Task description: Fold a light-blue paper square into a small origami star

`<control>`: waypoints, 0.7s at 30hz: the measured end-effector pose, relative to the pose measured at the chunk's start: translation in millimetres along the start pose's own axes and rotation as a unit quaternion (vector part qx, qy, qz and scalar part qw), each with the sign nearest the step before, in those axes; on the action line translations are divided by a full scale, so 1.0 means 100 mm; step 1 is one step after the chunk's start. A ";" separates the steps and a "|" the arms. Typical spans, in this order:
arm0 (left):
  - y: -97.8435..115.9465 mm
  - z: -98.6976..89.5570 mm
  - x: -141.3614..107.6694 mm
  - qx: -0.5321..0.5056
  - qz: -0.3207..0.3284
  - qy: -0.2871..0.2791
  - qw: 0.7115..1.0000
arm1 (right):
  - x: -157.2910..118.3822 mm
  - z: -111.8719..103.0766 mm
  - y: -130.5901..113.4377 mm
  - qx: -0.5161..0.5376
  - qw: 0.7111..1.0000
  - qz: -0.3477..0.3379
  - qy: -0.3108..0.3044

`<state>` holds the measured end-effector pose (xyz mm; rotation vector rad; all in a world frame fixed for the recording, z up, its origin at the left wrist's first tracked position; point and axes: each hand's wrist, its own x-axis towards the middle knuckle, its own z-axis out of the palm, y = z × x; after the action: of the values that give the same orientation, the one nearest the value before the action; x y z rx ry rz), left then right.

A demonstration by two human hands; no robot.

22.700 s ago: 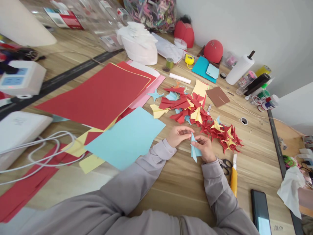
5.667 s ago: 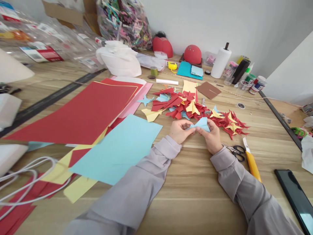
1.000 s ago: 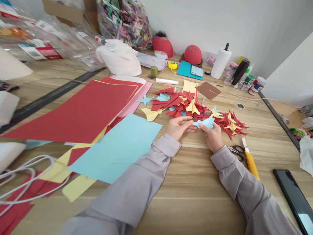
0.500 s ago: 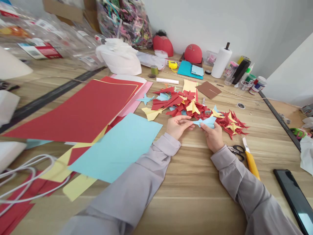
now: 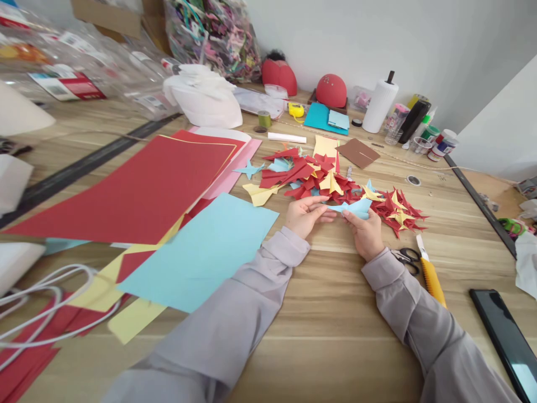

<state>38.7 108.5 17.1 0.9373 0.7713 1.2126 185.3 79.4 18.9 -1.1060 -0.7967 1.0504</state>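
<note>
Pale blue folded paper [image 5: 354, 209] lies between both hands, just before a heap of red and yellow paper darts [image 5: 319, 184], above a light wood surface [image 5: 323, 313]. Being thin and light, it should be held along its stiffer folds. The left hand [image 5: 308, 217] grip pinches its left point, the right hand [image 5: 364, 236] grip its lower edge; both hide the creases beneath.

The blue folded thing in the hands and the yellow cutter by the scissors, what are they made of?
The blue folded shape looks like thin, matte paper: its folds are crisp and it has no shine. The yellow utility knife seems to have a smooth, slightly shiny plastic handle. Its pale tip may be metal, but it looks too small to be sure.
</note>
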 end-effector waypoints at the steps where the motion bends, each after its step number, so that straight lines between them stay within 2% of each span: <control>1: 0.00 0.00 0.00 0.000 -0.001 -0.001 1.000 | 0.00 0.00 0.00 0.004 1.000 0.000 -0.001; 6: -0.01 -0.01 0.01 -0.009 -0.002 -0.004 1.000 | 0.01 -0.01 0.02 0.007 1.000 0.000 0.002; 15: 0.02 0.02 0.00 0.020 0.045 0.029 0.998 | 0.00 0.00 0.00 0.040 0.999 0.018 0.007; 21: 0.03 0.04 0.00 0.014 0.051 0.042 0.998 | 0.00 0.00 0.00 0.026 1.000 0.014 -0.001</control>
<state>40.7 108.4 21.8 0.9633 0.8159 1.3403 185.8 79.3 19.2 -1.0756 -0.7526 1.0902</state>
